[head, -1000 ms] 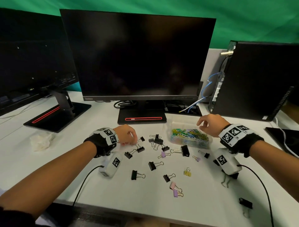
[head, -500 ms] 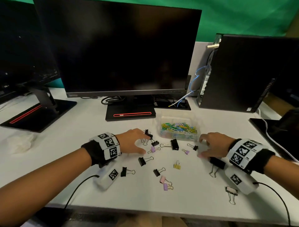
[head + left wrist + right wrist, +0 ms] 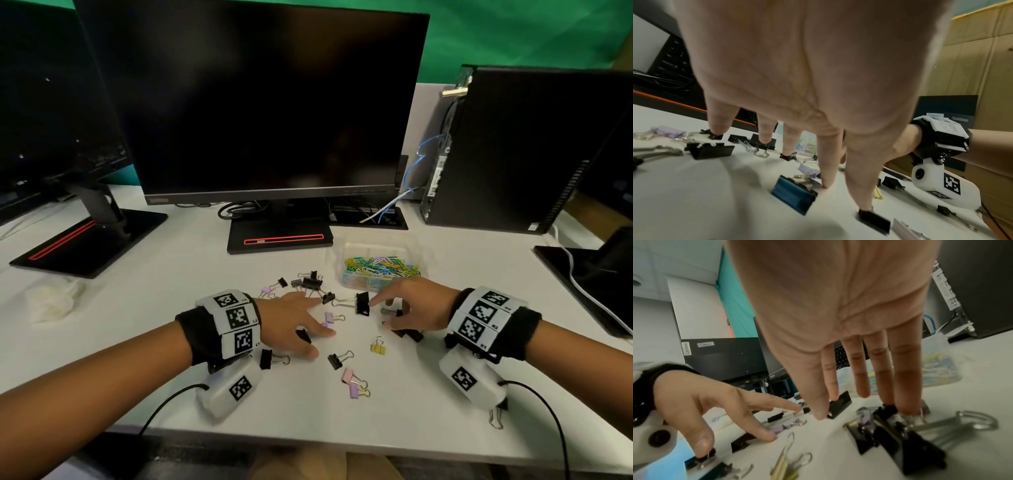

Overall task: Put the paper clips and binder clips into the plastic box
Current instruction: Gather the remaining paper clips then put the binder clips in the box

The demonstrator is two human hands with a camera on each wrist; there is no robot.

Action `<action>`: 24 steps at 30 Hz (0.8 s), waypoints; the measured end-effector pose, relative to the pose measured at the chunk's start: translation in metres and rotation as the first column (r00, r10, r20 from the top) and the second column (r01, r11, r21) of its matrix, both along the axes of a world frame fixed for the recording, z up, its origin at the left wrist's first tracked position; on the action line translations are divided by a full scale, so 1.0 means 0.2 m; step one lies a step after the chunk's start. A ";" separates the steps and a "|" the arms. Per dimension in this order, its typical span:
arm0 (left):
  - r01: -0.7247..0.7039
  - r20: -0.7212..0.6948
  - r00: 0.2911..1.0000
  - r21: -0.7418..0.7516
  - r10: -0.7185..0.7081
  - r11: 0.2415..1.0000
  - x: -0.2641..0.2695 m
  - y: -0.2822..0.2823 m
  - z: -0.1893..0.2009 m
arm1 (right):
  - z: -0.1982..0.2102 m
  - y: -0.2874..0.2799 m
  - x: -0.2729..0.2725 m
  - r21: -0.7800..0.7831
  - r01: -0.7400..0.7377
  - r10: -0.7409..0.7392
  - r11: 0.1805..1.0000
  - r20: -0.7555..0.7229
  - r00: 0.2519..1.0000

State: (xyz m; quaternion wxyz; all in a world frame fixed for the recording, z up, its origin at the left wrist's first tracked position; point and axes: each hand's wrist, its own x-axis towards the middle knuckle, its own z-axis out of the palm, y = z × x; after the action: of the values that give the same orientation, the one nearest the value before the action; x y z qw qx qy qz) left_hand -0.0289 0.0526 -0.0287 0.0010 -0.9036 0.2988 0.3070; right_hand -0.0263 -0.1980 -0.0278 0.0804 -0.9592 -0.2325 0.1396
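Observation:
A clear plastic box holding colourful paper clips stands behind the hands. Several binder clips lie loose on the white table: a large black one, a yellow one, a pink and purple pair, and a black cluster. My left hand lies spread over the clips, its straight fingers touching the table and small black clips. My right hand is also spread, fingertips pressing on black clips, index by the large black clip.
A monitor base and cables sit behind the clips, with a black computer tower at the back right. A second monitor stand and crumpled tissue are at left. One clip lies near the table's front edge at right.
My right hand left the box and came down left onto the clips. My left hand opened and spread flat over the clips. The two hands have drawn closer together.

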 end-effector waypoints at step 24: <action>-0.174 0.235 0.920 -0.475 0.315 0.862 0.29 -0.20 0.03 | 0.12 0.01 0.18 0.218 0.352 -0.361 0.910 -0.001 0.933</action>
State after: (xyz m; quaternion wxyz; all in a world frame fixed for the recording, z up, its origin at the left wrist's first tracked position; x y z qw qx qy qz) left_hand 0.0291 0.0126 -0.0221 -0.1991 -0.9466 0.2389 0.0848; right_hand 0.0099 -0.1966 -0.0033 0.2030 -0.9736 -0.0690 0.0778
